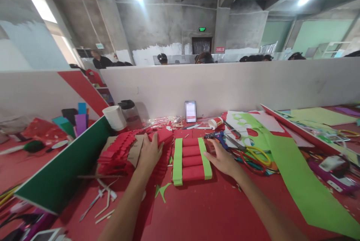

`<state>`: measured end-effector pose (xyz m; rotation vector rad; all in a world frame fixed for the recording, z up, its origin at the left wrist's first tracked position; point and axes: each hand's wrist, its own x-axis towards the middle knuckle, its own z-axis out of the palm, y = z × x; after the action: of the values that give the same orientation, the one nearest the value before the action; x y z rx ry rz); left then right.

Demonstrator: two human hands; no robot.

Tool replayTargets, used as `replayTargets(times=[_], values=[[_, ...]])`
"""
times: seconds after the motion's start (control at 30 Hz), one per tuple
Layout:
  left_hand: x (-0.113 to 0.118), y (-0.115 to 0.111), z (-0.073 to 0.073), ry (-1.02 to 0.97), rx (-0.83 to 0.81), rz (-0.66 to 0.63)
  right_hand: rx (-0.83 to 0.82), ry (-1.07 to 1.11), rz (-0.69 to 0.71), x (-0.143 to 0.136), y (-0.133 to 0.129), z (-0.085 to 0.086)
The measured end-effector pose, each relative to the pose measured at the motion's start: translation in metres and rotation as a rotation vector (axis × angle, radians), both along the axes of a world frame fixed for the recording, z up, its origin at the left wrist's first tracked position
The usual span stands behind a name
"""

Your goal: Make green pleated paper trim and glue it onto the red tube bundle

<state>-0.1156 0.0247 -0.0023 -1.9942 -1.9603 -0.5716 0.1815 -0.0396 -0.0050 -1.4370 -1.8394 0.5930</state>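
A row of red rolls (192, 160) lies flat on the red table, bound across both ends by lime-green strips (178, 158). My right hand (222, 158) is at its right side, fingers apart, the thumb against the green strip there. The index finger points toward a blue glue gun (221, 137) just behind. To the left, my left hand (150, 151) has its fingers round a red roll (164, 136) beside a pile of scalloped red pieces (115, 154). Brown cardboard (135, 150) shows under that hand. The left fingertips are partly hidden.
A lit phone (190, 111) leans on the white partition (225, 87). Yellow-handled scissors (257, 154) and green sheets (300, 173) lie right. A green board (70, 162) stands left, near a white cup (114, 117) and a dark-lidded jug (129, 113). Thin sticks (104, 205) lie in front.
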Motion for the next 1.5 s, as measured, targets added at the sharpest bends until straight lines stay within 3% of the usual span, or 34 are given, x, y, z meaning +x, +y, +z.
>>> replayTargets(times=[0.2,0.3,0.43,0.57,0.73,0.93,1.13,1.33,1.5], values=[[-0.003,-0.008,0.011,0.067,0.055,-0.011,-0.106,0.043,0.019,0.003,0.003,-0.003],[0.001,-0.014,0.025,-0.017,0.058,-0.108,-0.114,0.065,0.038,0.004,0.004,-0.004],[0.015,-0.021,0.035,-0.295,-0.231,-0.295,-0.143,0.167,0.083,0.002,0.004,-0.003],[0.024,-0.023,0.029,-0.519,-0.338,-0.428,-0.201,0.298,0.137,0.000,0.004,-0.001],[0.024,-0.021,0.022,-0.858,-0.458,-0.461,-0.199,0.386,0.181,-0.002,0.003,0.004],[0.023,-0.025,0.031,-1.196,-0.596,-0.504,-0.202,0.537,0.236,-0.002,0.002,0.011],[0.022,-0.028,0.038,-1.251,-0.598,-0.580,-0.235,0.624,0.140,0.000,0.005,0.011],[0.025,-0.025,0.032,-1.273,-0.532,-0.695,-0.244,0.662,0.114,0.003,0.005,0.012],[0.026,-0.022,0.027,-1.235,-0.507,-0.685,-0.224,0.670,0.079,0.005,0.008,0.010]])
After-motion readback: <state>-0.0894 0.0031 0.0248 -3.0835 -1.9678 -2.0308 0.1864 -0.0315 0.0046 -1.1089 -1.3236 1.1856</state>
